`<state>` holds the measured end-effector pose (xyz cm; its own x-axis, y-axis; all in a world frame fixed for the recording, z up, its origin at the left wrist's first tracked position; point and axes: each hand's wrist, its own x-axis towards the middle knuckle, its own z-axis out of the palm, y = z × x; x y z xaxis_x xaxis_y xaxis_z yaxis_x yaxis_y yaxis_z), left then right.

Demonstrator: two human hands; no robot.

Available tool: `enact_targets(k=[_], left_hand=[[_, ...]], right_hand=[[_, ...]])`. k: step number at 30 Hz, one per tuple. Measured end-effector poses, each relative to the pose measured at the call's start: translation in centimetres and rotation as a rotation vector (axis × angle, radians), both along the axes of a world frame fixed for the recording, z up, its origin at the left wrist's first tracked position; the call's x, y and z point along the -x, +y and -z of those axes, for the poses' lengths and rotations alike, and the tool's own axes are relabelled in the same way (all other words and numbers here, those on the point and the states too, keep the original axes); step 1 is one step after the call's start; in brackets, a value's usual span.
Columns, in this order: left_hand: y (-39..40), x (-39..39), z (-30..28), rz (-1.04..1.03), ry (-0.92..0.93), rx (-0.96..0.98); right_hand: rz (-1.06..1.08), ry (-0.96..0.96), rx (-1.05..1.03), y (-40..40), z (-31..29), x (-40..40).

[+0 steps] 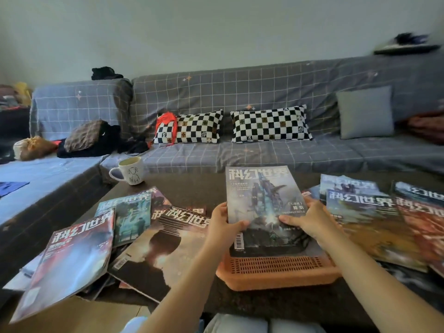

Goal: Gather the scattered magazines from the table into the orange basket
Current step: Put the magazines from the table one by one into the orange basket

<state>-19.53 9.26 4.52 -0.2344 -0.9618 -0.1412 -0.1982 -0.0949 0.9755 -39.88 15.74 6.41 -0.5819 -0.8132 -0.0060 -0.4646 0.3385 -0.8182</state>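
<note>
The orange basket (276,272) stands on the dark table right in front of me. Over it tilts a blue-grey magazine (262,195), its lower end down inside the basket. My left hand (222,227) grips the magazine's left edge and my right hand (310,219) grips its right edge. Several magazines lie scattered on the left, the nearest a red-blue one (72,265), beside a dark one with a glowing cover (163,251) and a teal one (129,217). More magazines overlap on the right, among them an orange-brown one (370,224) and a red one (425,227).
A white mug (131,170) with a dog drawing stands at the table's far left edge. Behind the table runs a grey checked sofa (264,152) with two black-and-white cushions, a grey pillow and piled clothes. The table's left corner lies near the sofa's side section.
</note>
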Motion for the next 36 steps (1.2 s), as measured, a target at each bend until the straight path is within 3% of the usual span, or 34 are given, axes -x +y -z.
enact_targets(k=[7, 11, 25, 32, 36], left_hand=[[-0.5, 2.2, 2.0, 0.070, -0.543, -0.159], [-1.3, 2.6, 2.7, 0.175, -0.766, -0.067], [-5.1, 2.4, 2.9, 0.269, -0.807, -0.006], [-4.9, 2.9, 3.2, 0.255, -0.829, 0.066], [-4.9, 2.8, 2.9, 0.390, -0.920, 0.029]], right_hand=[[-0.064, 0.021, -0.340, 0.1, 4.3, 1.3], [-0.099, 0.093, -0.422, -0.1, 5.1, 1.2], [-0.114, 0.139, -0.502, -2.6, 5.1, 0.8], [-0.076, 0.116, -0.410, -2.8, 5.8, 1.0], [-0.071, 0.104, -0.346, -3.0, 6.3, 1.5]])
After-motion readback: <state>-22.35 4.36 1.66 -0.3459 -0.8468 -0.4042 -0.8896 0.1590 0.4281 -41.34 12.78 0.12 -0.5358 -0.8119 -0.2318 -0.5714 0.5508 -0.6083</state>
